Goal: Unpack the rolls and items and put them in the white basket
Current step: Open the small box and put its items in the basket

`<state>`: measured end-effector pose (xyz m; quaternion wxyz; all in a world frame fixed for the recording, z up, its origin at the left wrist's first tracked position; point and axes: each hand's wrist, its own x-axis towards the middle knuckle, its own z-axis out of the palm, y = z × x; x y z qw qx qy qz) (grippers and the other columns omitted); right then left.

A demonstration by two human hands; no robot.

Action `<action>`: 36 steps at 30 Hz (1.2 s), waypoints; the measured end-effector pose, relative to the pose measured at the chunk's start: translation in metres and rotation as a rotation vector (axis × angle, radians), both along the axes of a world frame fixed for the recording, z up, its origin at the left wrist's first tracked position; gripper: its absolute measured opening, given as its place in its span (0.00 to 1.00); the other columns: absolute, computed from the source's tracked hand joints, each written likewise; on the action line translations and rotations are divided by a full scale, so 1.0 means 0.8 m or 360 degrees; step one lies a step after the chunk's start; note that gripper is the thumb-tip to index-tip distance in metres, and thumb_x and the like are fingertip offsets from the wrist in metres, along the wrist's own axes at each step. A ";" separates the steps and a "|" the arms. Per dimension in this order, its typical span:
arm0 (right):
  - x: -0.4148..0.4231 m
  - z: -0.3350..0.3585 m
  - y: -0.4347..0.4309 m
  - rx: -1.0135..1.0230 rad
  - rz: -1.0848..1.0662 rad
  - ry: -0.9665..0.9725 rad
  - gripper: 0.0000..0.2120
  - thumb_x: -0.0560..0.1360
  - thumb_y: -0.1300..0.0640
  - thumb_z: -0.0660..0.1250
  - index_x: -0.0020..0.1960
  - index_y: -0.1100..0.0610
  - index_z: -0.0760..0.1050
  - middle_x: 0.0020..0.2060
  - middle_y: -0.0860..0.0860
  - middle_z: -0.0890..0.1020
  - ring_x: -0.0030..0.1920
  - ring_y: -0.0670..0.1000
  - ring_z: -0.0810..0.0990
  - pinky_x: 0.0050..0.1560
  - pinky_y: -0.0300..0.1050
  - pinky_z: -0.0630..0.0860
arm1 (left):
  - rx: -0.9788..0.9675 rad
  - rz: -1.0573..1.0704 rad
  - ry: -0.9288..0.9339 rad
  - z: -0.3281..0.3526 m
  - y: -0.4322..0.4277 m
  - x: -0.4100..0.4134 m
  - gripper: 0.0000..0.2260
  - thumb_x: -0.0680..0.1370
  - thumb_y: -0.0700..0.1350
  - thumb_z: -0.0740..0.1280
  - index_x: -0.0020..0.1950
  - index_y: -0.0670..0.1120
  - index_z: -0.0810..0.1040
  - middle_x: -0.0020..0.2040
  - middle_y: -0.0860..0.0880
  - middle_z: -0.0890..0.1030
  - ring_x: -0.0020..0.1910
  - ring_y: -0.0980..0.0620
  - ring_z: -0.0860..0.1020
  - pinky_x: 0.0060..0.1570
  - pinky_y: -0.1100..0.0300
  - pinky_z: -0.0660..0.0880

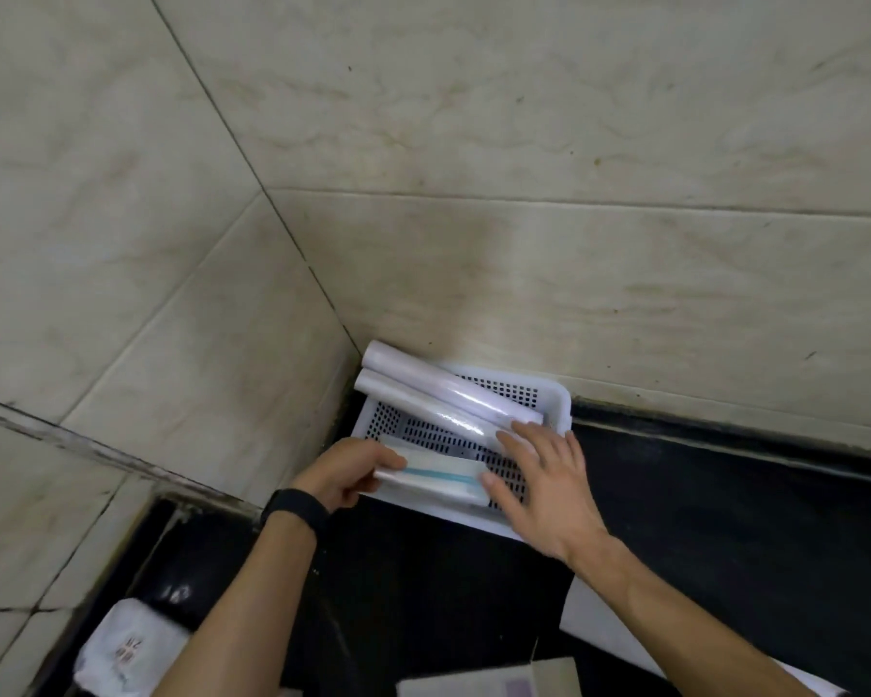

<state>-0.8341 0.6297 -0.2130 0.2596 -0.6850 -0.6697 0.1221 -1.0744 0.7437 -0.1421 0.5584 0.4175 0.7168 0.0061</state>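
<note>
Head view, as I read it from my remote station. A white perforated plastic basket stands in the corner of a glossy black countertop, its far rim close against the beige veined wall tiles. Inside it lie two long film-wrapped rolls, slanted from upper left to lower right and touching along their length: the far pale lilac roll and the near white roll. Their upper-left ends jut over the basket's rim toward the wall corner. Across the basket's near edge lies a flat white pack with a blue stripe, partly over the perforated floor. The left hand, with a black wristband on its wrist, grips the pack's left end, its fingers curled round it. The right hand is spread flat above the basket's right half, fingers straight and apart. Its thumb touches the pack's right end. Its fingertips reach the lower-right ends of the rolls, though I cannot tell whether they touch them. On the countertop at lower left I see a white wrapped bundle with red printing. At the bottom edge, between the forearms, is a pale carton with a lilac patch. Under the right forearm lies a white sheet.
</note>
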 end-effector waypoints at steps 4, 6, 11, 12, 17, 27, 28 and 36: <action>-0.019 0.025 -0.042 0.0184 0.0284 -0.0200 0.33 0.72 0.32 0.68 0.71 0.48 0.71 0.67 0.48 0.76 0.66 0.52 0.73 0.69 0.54 0.66 | -0.0015 0.0023 -0.0087 0.018 -0.032 0.016 0.06 0.69 0.46 0.73 0.44 0.49 0.78 0.32 0.52 0.75 0.28 0.56 0.70 0.30 0.62 0.60; -0.022 0.033 -0.050 0.0266 0.0267 -0.0243 0.26 0.71 0.46 0.76 0.67 0.51 0.76 0.59 0.48 0.81 0.56 0.52 0.80 0.61 0.50 0.73 | -0.0020 0.0001 -0.0163 0.027 -0.048 0.031 0.06 0.69 0.48 0.72 0.43 0.50 0.79 0.30 0.54 0.76 0.27 0.57 0.71 0.29 0.62 0.61; -0.007 0.056 -0.064 -0.0037 0.0017 0.0349 0.09 0.78 0.58 0.69 0.56 0.49 0.79 0.41 0.45 0.84 0.39 0.47 0.81 0.38 0.43 0.78 | -0.0024 0.0100 -0.0586 0.043 -0.078 0.060 0.28 0.74 0.71 0.60 0.53 0.49 0.82 0.47 0.50 0.87 0.38 0.53 0.80 0.40 0.57 0.69; -0.002 0.061 -0.066 -0.0203 -0.0103 0.0678 0.06 0.79 0.56 0.67 0.54 0.47 0.78 0.40 0.44 0.84 0.38 0.45 0.81 0.37 0.38 0.76 | 0.0008 0.0156 -0.0625 0.043 -0.086 0.064 0.30 0.74 0.73 0.58 0.54 0.49 0.82 0.50 0.49 0.86 0.43 0.52 0.82 0.44 0.55 0.71; 0.012 0.064 -0.081 -0.0628 -0.0336 0.1626 0.08 0.75 0.53 0.74 0.52 0.48 0.79 0.44 0.45 0.85 0.45 0.45 0.84 0.43 0.38 0.79 | 0.0262 0.0117 -0.0742 0.021 -0.139 0.079 0.22 0.74 0.63 0.69 0.61 0.50 0.79 0.56 0.50 0.84 0.55 0.52 0.82 0.51 0.56 0.76; -0.012 0.058 -0.094 -0.1000 -0.0270 0.1661 0.10 0.79 0.52 0.66 0.59 0.44 0.72 0.54 0.47 0.82 0.48 0.44 0.84 0.39 0.37 0.78 | 0.0350 0.0476 -0.1163 0.005 -0.158 0.111 0.10 0.78 0.36 0.68 0.59 0.39 0.80 0.55 0.39 0.84 0.55 0.42 0.83 0.54 0.51 0.80; -0.012 0.058 -0.094 -0.0962 -0.0263 0.1655 0.10 0.79 0.52 0.65 0.59 0.43 0.71 0.53 0.46 0.82 0.47 0.43 0.83 0.38 0.36 0.77 | 0.0333 0.0498 -0.1199 0.004 -0.157 0.108 0.11 0.79 0.36 0.67 0.60 0.39 0.80 0.56 0.39 0.84 0.56 0.42 0.83 0.54 0.52 0.80; -0.008 0.053 -0.090 -0.1090 -0.0072 0.1600 0.17 0.82 0.58 0.56 0.63 0.44 0.77 0.55 0.46 0.85 0.56 0.46 0.83 0.57 0.41 0.77 | 0.0313 0.0278 -0.1181 -0.015 -0.144 0.106 0.09 0.79 0.38 0.67 0.59 0.41 0.81 0.55 0.40 0.84 0.55 0.43 0.82 0.57 0.49 0.79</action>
